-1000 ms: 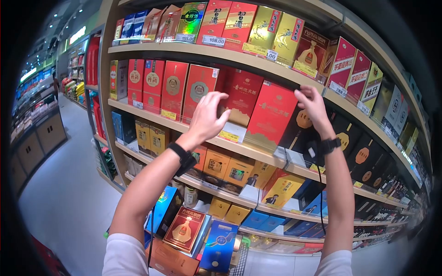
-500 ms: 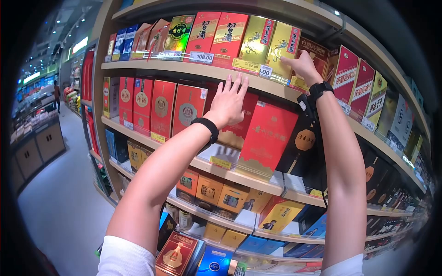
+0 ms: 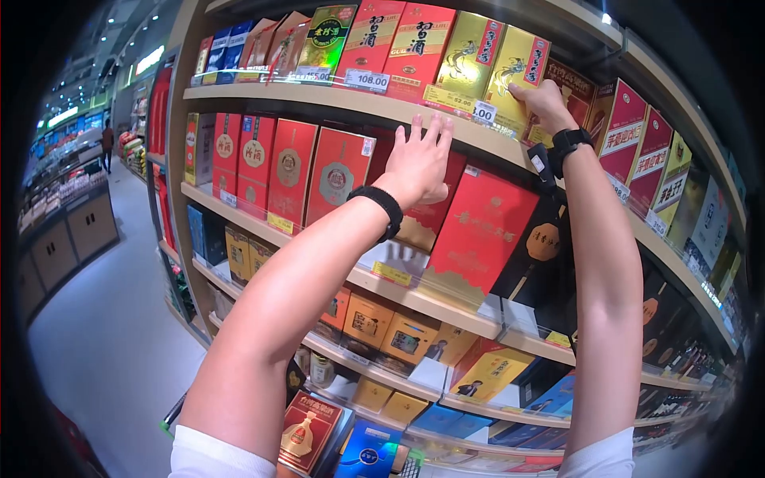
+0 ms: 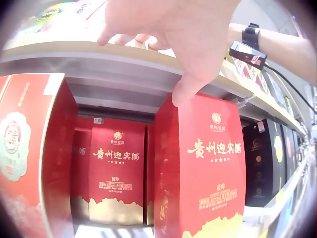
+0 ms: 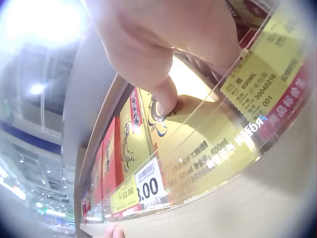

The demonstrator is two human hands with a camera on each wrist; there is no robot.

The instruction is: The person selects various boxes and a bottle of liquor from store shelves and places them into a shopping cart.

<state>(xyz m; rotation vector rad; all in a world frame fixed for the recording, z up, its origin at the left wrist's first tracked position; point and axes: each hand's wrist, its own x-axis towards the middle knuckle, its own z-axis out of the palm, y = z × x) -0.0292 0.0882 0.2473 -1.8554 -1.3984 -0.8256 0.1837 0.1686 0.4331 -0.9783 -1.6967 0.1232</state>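
My right hand (image 3: pixel 550 105) is at the upper shelf, its thumb on the front of a gold liquor box (image 3: pixel 514 72) and its fingers round the box's right side. In the right wrist view the thumb presses the box's printed gold face (image 5: pixel 185 144) behind a clear shelf lip. My left hand (image 3: pixel 418 163) is open, fingers spread, with the fingertips at the upper shelf's front edge (image 3: pixel 358 99). In the left wrist view its thumb overlaps the top corner of a red liquor box (image 4: pixel 210 163) on the shelf below.
A second gold box (image 3: pixel 466 56) stands left of the gripped one, with red boxes (image 3: pixel 418 44) farther left. Price tags (image 3: pixel 368 80) line the shelf edge. Lower down are a dark red box (image 3: pixel 307 434) and a blue box (image 3: pixel 368 454). An aisle floor (image 3: pixel 119 334) lies at left.
Both hands have risen from the middle shelf. The right hand has reached up to the gold box and taken hold of it; the left has spread its fingers at the upper shelf's edge.
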